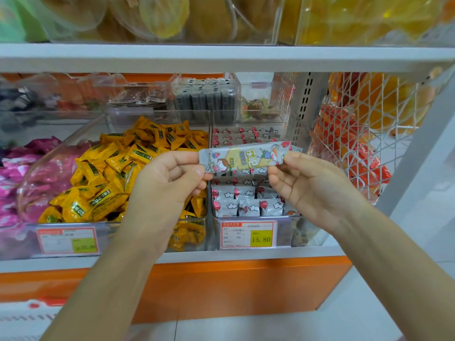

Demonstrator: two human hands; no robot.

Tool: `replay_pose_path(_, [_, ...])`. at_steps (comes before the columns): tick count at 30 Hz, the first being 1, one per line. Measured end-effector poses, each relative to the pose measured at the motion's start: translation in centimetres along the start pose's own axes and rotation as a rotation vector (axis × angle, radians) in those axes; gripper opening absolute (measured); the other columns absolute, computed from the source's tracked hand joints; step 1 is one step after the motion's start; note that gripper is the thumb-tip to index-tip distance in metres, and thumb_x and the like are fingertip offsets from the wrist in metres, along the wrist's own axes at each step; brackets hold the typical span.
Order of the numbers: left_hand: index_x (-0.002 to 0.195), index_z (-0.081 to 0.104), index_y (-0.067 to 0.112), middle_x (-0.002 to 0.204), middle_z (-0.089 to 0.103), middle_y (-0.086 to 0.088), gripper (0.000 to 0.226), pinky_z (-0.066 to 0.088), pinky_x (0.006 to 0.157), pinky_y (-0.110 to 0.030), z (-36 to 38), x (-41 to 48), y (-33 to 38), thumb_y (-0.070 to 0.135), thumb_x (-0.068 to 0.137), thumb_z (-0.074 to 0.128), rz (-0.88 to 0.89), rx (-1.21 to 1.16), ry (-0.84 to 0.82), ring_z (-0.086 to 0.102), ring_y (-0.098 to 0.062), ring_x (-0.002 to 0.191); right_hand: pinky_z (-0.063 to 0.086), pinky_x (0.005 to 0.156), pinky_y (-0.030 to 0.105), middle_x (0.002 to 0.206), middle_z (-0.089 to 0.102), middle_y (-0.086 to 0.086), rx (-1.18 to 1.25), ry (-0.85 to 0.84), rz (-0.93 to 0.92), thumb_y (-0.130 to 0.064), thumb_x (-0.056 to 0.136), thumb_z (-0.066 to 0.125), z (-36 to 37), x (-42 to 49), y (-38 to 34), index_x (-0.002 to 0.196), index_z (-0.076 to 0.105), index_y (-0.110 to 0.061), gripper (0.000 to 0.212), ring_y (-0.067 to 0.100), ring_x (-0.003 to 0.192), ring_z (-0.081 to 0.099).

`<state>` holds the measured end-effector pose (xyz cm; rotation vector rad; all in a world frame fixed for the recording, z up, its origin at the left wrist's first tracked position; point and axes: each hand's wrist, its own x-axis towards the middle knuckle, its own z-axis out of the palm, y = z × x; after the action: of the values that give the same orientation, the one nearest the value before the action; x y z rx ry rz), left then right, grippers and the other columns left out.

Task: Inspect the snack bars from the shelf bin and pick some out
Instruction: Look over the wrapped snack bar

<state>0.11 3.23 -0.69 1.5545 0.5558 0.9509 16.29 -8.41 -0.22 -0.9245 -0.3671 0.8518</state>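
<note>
Overall, a shop shelf (221, 59) of white painted metal carries a row of clear, hard plastic bins.

Far left, glossy pink packets (22, 173) lie heaped in crinkled film. Next to them, a clear bin (105, 225) with a rounded side wall is piled with small, pillow-shaped yellow packets (110, 168) bearing dark green labels. A red-bordered price card (67, 239) is fixed to its front.

The left hand (170, 178) is raised in front of this bin. Its thumb and forefinger pinch the flat, crimped left end of the snack bar (246, 157), and the remaining fingers curl loosely beneath.

The snack bar is a long, slim rectangle in smooth grey film printed with cartoon figures, clouds and a pale yellow panel. It is held almost level between both hands, its right end slightly higher, above the right-hand bin.

That snack bin (285, 230), square-walled and transparent, holds matching bars (248, 200) packed in rows. The price card (248, 235) on its front reads 15.80.

The right hand (307, 183) pinches the bar's right end between thumb and forefinger, palm turned toward the camera, with the other fingers relaxed and slightly bent.

Far right, a white wire-mesh basket (364, 124) contains shiny orange packets (364, 166).
</note>
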Motion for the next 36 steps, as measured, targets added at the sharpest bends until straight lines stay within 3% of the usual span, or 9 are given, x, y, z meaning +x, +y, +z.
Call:
replay_pose_path(10, [0.074, 0.061, 0.020, 0.067, 0.060, 0.011, 0.017, 0.049, 0.062, -0.026, 0.1, -0.2, 0.2, 0.008, 0.086, 0.059, -0.045, -0.024, 0.047, 0.057, -0.005, 0.066, 0.055, 0.053, 0.021, 0.060, 0.067, 0.008, 0.022, -0.035, -0.046, -0.003, 0.095, 0.044, 0.4, -0.2, 0.3, 0.082, 0.053, -0.001, 0.016, 0.014, 0.057, 0.068])
replay_pose_path(13, [0.071, 0.060, 0.016, 0.071, 0.057, 0.004, 0.021, 0.049, 0.055, -0.020, 0.1, 0.0, 0.3, 0.005, 0.088, 0.054, -0.129, -0.211, 0.073, 0.056, -0.007, 0.065, 0.055, 0.054, 0.020, 0.063, 0.068, 0.006, -0.067, -0.066, -0.075, -0.005, 0.094, 0.047, 0.5, -0.4, 0.0, 0.085, 0.055, -0.001, 0.013, 0.012, 0.058, 0.067])
replay_pose_path(16, [0.074, 0.058, 0.010, 0.059, 0.058, 0.002, 0.017, 0.047, 0.050, -0.019, 0.1, 0.2, 0.3, 0.004, 0.089, 0.053, -0.226, -0.409, 0.103, 0.055, -0.006, 0.054, 0.052, 0.050, 0.017, 0.056, 0.063, 0.002, -0.191, -0.044, -0.100, -0.006, 0.093, 0.050, 0.8, -0.6, -0.2, 0.081, 0.056, -0.006, 0.013, 0.009, 0.051, 0.061])
replay_pose_path(19, [0.076, 0.056, 0.009, 0.055, 0.057, 0.000, 0.014, 0.045, 0.047, -0.019, 0.0, 0.5, 0.1, 0.002, 0.088, 0.053, -0.276, -0.487, 0.110, 0.053, -0.008, 0.050, 0.048, 0.044, 0.016, 0.056, 0.061, 0.005, -0.130, -0.028, -0.035, -0.002, 0.091, 0.051, 1.0, -0.6, -0.1, 0.082, 0.056, -0.007, 0.011, 0.008, 0.046, 0.057])
replay_pose_path(23, [0.094, 0.065, 0.020, 0.055, 0.054, 0.002, 0.028, 0.045, 0.047, -0.021, -0.3, 0.5, 0.1, -0.001, 0.089, 0.047, -0.208, -0.396, 0.040, 0.051, -0.008, 0.051, 0.046, 0.042, 0.015, 0.054, 0.060, 0.006, -0.026, -0.014, 0.077, 0.003, 0.089, 0.050, 1.0, -0.7, -0.2, 0.094, 0.063, -0.009, 0.018, 0.007, 0.043, 0.055])
replay_pose_path(29, [0.098, 0.070, 0.011, 0.060, 0.056, 0.003, 0.027, 0.046, 0.052, -0.020, 0.1, 0.0, 0.5, 0.003, 0.093, 0.045, -0.147, -0.329, -0.008, 0.050, -0.007, 0.056, 0.045, 0.037, 0.014, 0.055, 0.060, 0.008, 0.235, 0.064, 0.238, 0.001, 0.084, 0.055, 1.2, -0.5, -0.2, 0.079, 0.063, 0.002, 0.009, 0.008, 0.040, 0.057])
replay_pose_path(36, [0.099, 0.070, 0.014, 0.062, 0.057, 0.005, 0.027, 0.048, 0.054, -0.019, 0.2, -0.2, 0.5, 0.005, 0.093, 0.045, -0.089, -0.247, -0.005, 0.053, -0.005, 0.058, 0.046, 0.039, 0.016, 0.056, 0.059, 0.006, 0.145, 0.034, 0.181, -0.006, 0.088, 0.055, 0.8, -0.5, -0.1, 0.077, 0.063, -0.001, 0.014, 0.009, 0.042, 0.057])
